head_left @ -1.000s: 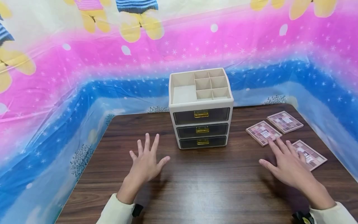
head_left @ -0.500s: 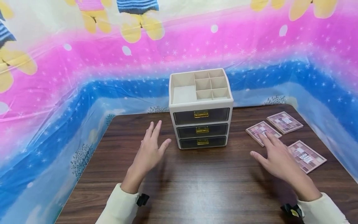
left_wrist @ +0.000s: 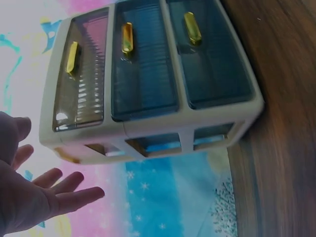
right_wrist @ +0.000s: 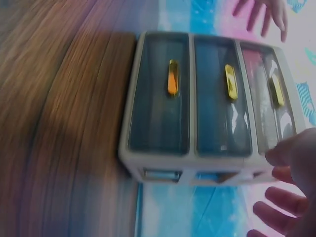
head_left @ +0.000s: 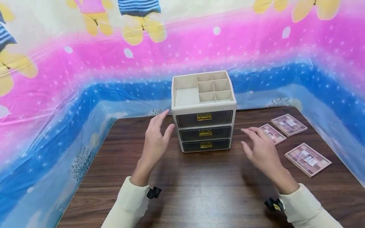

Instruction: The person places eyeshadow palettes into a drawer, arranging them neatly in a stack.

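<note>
A white desktop organizer [head_left: 204, 106] with three dark see-through drawers and gold handles stands upright at the back of the table. Its top is split into one large and several small compartments, and all drawers are closed. My left hand [head_left: 156, 141] is raised beside the organizer's left side, fingers spread and holding nothing. On the other side my right hand [head_left: 263, 153] hovers a little away, fingers loosely bent, nothing in its grasp. In the left wrist view the left hand's fingers [left_wrist: 74, 200] point toward the organizer's side wall [left_wrist: 148, 143], with a gap between.
Three square makeup palettes lie on the right of the table: a front palette [head_left: 308, 159], a back palette [head_left: 289, 124] and a left palette [head_left: 273, 134] partly hidden by the right hand. A printed cloth [head_left: 137, 69] hangs behind the brown table [head_left: 205, 186].
My right hand has moved left from over the palettes toward the organizer. My left hand has shifted forward and right, closer to the organizer's side. The organizer and palettes stay in place.
</note>
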Demonstrator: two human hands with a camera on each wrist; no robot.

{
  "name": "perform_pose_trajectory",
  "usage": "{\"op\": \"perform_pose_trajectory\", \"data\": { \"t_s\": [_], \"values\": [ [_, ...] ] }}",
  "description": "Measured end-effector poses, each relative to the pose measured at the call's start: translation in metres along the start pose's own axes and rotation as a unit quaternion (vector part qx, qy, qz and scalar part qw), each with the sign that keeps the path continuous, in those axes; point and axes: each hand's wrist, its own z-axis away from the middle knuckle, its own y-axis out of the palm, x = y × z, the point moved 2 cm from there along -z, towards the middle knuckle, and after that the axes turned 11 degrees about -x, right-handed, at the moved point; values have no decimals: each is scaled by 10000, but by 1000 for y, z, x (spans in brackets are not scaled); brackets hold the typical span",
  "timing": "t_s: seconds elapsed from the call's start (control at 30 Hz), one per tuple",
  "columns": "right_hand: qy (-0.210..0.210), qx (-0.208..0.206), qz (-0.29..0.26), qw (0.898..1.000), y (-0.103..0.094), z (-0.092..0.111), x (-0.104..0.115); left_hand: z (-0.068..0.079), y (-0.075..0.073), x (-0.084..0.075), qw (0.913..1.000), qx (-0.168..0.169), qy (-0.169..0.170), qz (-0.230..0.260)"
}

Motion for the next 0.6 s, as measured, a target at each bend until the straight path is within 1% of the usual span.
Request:
{"op": "perform_pose_trajectory", "data": {
  "t_s": [0.13, 0.27, 0.37, 0.5, 0.6],
  "values": [
    [-210, -306, -158, 9992, 14, -6, 13, -8, 7, -7, 9988, -307, -122, 374],
    [-445, -417, -189, 9980, 26, -17, 30, -16, 14, -11, 9955, -496, -347, 732],
    [-652, -479, -196, 9965, 34, -27, 44, -21, 18, -11, 9914, -698, -525, 972],
    [-923, -567, -222, 9939, 44, -39, 58, -28, 21, -12, 9867, -909, -670, 1171],
    [-1117, -641, -170, 9915, 50, -46, 66, -32, 24, -14, 9858, -926, -711, 1204]
  ]
}}
